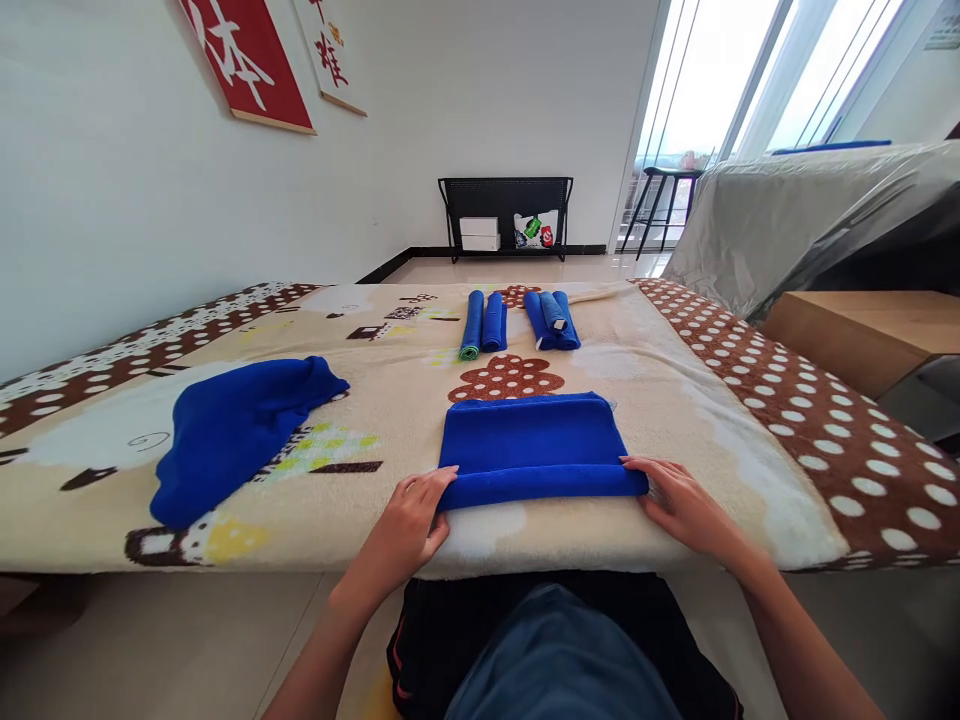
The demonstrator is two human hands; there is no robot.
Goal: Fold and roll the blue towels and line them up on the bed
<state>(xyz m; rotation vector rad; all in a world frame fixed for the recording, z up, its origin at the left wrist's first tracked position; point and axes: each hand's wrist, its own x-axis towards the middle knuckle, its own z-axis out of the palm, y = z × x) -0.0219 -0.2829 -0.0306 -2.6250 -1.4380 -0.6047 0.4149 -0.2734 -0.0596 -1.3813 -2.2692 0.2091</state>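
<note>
A blue towel [531,432] lies on the bed in front of me, its near edge turned over into a thick flat fold. At the left end of that fold, my left hand [414,512] pinches the cloth between thumb and fingers. My right hand [679,500] grips the opposite end the same way. The towel's far part lies flat. To the left rests a crumpled blue cloth [238,428], apart from both hands. Beyond the towel are several rolled towels: a green-edged roll [472,325], a blue roll beside it [493,322], and a small bundle with a lighter roll on top [553,312].
The bed's patterned blanket [405,440] has a brown dotted border [840,430] on the right. A wooden box-like table [870,325] and covered furniture [817,215] stand at right. Against the back wall is a black rack [505,210], with a stool [664,200] near the window.
</note>
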